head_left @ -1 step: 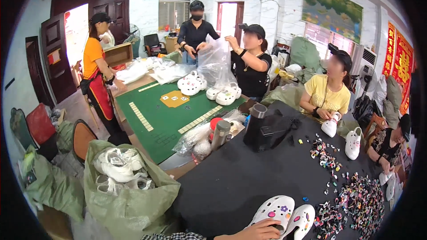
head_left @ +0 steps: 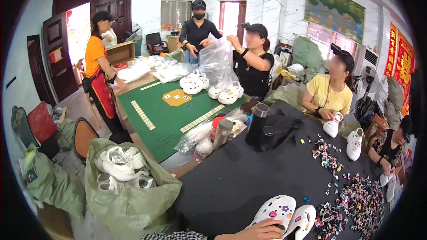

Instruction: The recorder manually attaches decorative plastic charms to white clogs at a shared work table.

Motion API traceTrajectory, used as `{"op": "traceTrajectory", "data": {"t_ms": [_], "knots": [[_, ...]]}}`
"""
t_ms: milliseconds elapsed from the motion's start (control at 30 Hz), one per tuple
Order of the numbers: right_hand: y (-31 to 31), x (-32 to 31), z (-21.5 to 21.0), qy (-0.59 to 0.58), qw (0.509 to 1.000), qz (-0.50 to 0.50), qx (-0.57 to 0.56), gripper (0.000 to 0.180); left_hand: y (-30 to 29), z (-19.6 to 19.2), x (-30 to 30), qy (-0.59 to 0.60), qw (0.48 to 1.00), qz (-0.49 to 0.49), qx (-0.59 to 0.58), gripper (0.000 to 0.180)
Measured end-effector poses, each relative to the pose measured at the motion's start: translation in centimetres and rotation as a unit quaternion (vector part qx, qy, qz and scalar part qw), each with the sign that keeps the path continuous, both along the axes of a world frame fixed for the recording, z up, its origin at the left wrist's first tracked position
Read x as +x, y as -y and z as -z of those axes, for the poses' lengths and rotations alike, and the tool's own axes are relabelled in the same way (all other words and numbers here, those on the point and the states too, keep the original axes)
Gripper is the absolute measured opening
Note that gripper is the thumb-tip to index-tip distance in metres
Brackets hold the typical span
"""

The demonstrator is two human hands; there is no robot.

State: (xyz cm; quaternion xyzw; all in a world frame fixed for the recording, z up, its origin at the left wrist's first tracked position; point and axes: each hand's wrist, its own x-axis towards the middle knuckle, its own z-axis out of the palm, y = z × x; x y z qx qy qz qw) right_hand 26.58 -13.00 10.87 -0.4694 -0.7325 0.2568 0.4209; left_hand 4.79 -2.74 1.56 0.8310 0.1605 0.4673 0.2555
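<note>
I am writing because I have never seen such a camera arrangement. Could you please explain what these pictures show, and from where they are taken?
There is no robot here: a person works with bare hands. The view comes from the left one of two fisheye cameras worn on that person's head, so straight edges bend toward the rim.

At the bottom, the left hand lies on a white clog decorated with charms; how firmly it grips cannot be told. A second decorated clog sits just to its right. The right hand is not in view.

The black table also bears a large pile of shoe charms. Across it, a co-worker in yellow handles another white clog.
</note>
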Motion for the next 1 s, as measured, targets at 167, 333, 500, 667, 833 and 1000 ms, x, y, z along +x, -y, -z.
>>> {"op": "traceTrajectory", "data": {"t_ms": [167,333,500,667,833,1000], "knots": [[-0.4,-1.0,1.1,-0.095,0.980,0.175,0.008,0.017,-0.1,-2.4,-0.7,0.033,0.999,-0.039,-0.020,0.029],[-2.8,-4.0,0.8,-0.090,0.993,0.080,-0.016,0.008,0.0,-6.1,-1.2,0.102,0.994,-0.033,-0.029,0.028],[-4.5,-4.6,3.5,-0.084,0.994,0.063,-0.022,0.011,0.4,-7.0,-0.7,0.103,0.994,-0.045,-0.007,0.023],[-4.6,-5.0,4.1,-0.061,0.996,0.061,-0.001,0.013,0.9,-5.8,-0.8,0.118,0.991,-0.063,0.023,0.020],[-4.9,-4.8,4.1,-0.060,0.996,0.071,-0.006,0.014,0.5,-5.4,-0.3,0.110,0.992,-0.056,0.014,0.017],[-5.0,-5.0,4.1,-0.074,0.994,0.081,-0.030,0.017,0.0,-4.9,-0.2,0.122,0.991,-0.049,0.016,0.014]]}}
